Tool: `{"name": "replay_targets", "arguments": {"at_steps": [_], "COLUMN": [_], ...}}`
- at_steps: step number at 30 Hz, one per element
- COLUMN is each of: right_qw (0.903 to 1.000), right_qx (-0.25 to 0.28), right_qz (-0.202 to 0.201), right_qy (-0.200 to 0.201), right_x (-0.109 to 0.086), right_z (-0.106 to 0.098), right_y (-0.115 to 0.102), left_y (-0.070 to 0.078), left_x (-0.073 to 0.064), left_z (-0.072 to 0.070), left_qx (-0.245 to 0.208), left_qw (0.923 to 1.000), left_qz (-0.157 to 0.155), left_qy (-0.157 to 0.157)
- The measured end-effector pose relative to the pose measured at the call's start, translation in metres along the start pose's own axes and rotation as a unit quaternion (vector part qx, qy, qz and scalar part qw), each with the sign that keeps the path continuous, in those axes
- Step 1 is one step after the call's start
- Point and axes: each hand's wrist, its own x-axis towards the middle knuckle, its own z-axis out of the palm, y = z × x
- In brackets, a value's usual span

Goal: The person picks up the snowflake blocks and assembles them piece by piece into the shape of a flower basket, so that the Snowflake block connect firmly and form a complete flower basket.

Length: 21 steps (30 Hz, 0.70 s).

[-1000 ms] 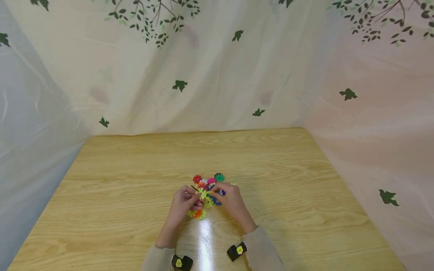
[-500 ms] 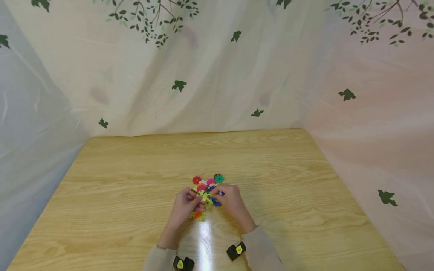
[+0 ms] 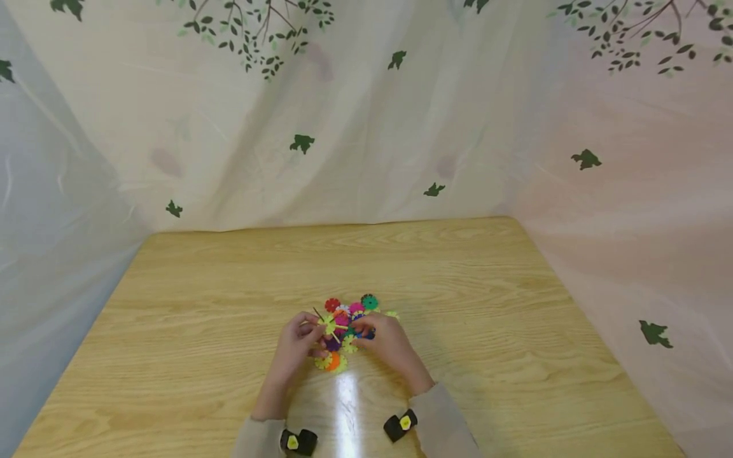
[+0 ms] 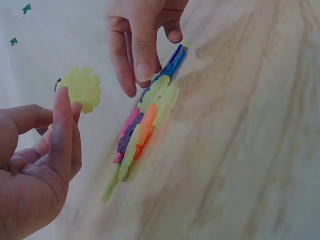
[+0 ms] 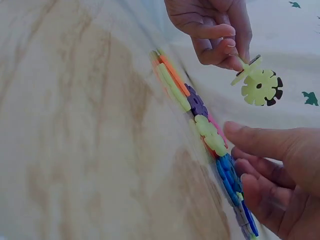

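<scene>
My left hand pinches a small cluster of joined notched plastic discs, mostly yellow-green, with dark brown ones among them. It is held above the table; in the right wrist view, one joined disc faces the camera and others stand edge-on. A pile of flat notched discs lies below and between my hands, with yellow-green, orange, purple and blue ones. Over the pile's right side hovers my right hand, fingers spread and loosely bent, thumb apart. Nothing shows between its fingers.
The discs lie on a wood-grain table. Red and green discs mark the pile's far edge. A pale curtain with leaf prints hangs behind and beside the table.
Both hands were together at the yellow-green cluster. My left hand has drawn it leftward, and my right fingers have come off it and spread over the pile.
</scene>
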Motion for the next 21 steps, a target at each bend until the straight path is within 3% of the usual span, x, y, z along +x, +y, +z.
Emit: {"name": "replay_targets", "arguments": {"at_steps": [5, 9, 15, 21], "right_qw": [0.9977, 0.9985, 0.9971, 0.9842], "right_qx": [-0.052, -0.045, 0.038, 0.139], "right_qz": [0.022, 0.02, 0.033, 0.069], "right_qy": [-0.037, -0.022, 0.056, 0.085], "right_x": [0.0, 0.001, 0.004, 0.006], "right_z": [0.0, 0.0, -0.002, -0.004], "right_y": [-0.003, 0.0, 0.009, 0.014], "left_y": [-0.002, -0.002, -0.002, -0.004], "left_x": [0.003, 0.004, 0.002, -0.001], "left_z": [-0.003, -0.003, -0.005, -0.007], "left_qx": [-0.001, 0.005, 0.021, 0.054], "left_qw": [0.9999, 0.9999, 0.9996, 0.9935], "left_qz": [-0.007, -0.007, -0.01, 0.016], "left_qy": [0.01, 0.008, -0.014, -0.099]}}
